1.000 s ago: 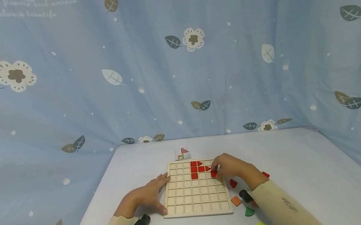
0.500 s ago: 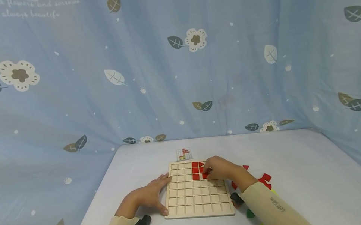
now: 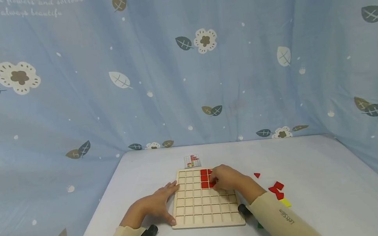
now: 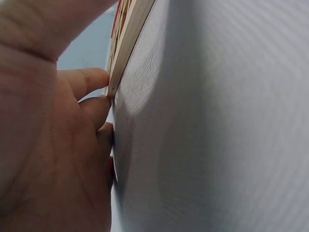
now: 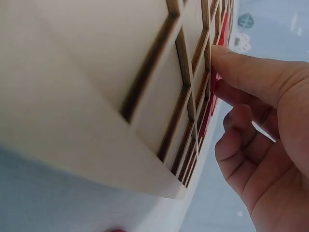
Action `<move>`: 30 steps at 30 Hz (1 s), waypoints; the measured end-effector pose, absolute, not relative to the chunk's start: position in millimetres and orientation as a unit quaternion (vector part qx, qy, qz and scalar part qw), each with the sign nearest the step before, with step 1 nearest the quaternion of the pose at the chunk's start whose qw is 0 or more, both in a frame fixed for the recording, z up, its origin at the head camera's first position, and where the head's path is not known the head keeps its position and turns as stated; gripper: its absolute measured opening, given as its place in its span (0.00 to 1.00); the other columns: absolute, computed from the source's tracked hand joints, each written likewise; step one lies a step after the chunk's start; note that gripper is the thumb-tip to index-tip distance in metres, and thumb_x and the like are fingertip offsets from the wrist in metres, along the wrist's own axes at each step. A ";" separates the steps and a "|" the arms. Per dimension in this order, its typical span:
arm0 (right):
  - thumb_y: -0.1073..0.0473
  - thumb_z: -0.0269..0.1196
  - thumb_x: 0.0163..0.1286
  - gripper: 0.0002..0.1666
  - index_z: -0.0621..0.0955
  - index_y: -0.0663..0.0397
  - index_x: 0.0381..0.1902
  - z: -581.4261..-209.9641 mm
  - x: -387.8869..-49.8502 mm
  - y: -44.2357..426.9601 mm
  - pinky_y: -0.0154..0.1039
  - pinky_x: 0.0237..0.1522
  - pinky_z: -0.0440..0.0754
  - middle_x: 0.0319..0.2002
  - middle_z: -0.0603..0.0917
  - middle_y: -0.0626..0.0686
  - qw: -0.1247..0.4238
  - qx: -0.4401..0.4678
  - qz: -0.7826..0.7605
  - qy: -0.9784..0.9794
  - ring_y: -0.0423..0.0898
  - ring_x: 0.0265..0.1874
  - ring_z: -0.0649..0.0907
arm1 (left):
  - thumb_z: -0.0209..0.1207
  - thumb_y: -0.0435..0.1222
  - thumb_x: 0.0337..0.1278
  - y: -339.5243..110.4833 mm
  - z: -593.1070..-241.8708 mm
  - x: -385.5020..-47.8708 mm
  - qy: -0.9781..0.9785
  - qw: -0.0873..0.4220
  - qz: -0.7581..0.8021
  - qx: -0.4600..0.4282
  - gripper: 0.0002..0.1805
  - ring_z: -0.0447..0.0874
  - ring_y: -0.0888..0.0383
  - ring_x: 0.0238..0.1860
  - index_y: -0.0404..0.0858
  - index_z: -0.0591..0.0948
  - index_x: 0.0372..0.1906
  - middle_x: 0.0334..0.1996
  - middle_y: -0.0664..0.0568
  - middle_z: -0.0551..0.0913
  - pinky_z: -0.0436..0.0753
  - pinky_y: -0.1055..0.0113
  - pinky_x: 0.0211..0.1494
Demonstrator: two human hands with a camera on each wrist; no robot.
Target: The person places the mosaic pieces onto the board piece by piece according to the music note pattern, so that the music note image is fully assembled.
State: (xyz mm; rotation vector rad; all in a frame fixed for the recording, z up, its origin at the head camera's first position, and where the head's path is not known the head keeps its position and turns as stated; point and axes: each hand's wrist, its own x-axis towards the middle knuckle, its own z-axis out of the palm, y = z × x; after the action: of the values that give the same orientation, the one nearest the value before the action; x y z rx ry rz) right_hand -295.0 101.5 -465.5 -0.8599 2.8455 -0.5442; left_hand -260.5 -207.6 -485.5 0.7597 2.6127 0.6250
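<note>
A: Where is the work just now?

B: At the far part of the wooden board (image 3: 205,221). The right hand (image 3: 228,179) pinches a red tile (image 3: 212,184) between thumb and forefinger, right beside the lowest of three red squares (image 3: 204,178) stacked in one column.

A: Is the tile down in its cell?

B: I can't say for sure. The fingers cover most of it, and the right wrist view only shows a strip of red at the fingertips, against the grid. I'd judge this is the fitting step — lining the tile up with its cell.

A: And the left hand (image 3: 160,203)?

B: Spread wide, its fingertips on the board's left edge and the thumb by the near left corner. It grips no tile; to my eye it steadies the board.

A: What does the next move call for?

B: Squaring the tile to the ridges, I'd think, then a light press and a clean release. Its neighbours lie close, so a nudge could lift one.

A: Anything else about?

B: A small picture card (image 3: 192,161) just beyond the board, with red and yellow shapes on it. Loose red pieces (image 3: 277,189) lie on the table, to the right — a yellow piece (image 3: 285,202) near them.
</note>
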 end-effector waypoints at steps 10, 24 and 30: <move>0.57 0.73 0.57 0.11 0.89 0.48 0.39 -466.8 -298.3 99.5 0.42 0.52 0.79 0.40 0.85 0.43 0.044 -0.288 -0.121 0.949 0.43 0.45 0.81 | 0.80 0.56 0.18 -207.1 -484.2 -261.4 0.923 0.175 0.217 0.267 0.70 0.42 0.45 0.76 0.42 0.57 0.76 0.77 0.49 0.48 0.51 0.43 0.73; 0.63 0.70 0.59 0.06 0.89 0.47 0.35 -445.6 -290.2 125.0 0.44 0.52 0.79 0.40 0.87 0.43 0.047 -0.282 -0.135 0.949 0.46 0.47 0.82 | 0.79 0.56 0.19 -208.4 -487.9 -259.4 0.922 0.174 0.220 0.267 0.69 0.42 0.42 0.75 0.42 0.57 0.76 0.77 0.49 0.47 0.51 0.40 0.72; 0.62 0.71 0.58 0.06 0.89 0.46 0.34 -445.6 -285.0 148.6 0.43 0.47 0.81 0.39 0.86 0.43 0.054 -0.258 -0.151 0.953 0.46 0.44 0.82 | 0.79 0.55 0.20 -207.9 -485.1 -258.1 0.921 0.175 0.223 0.266 0.69 0.42 0.42 0.75 0.42 0.57 0.76 0.77 0.49 0.47 0.50 0.39 0.72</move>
State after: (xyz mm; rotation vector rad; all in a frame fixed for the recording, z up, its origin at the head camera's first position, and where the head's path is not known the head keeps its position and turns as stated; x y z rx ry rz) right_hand -285.0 148.6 -445.6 -0.7835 2.8950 -0.4591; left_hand -258.1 -207.9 -485.1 0.7545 2.6100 0.6322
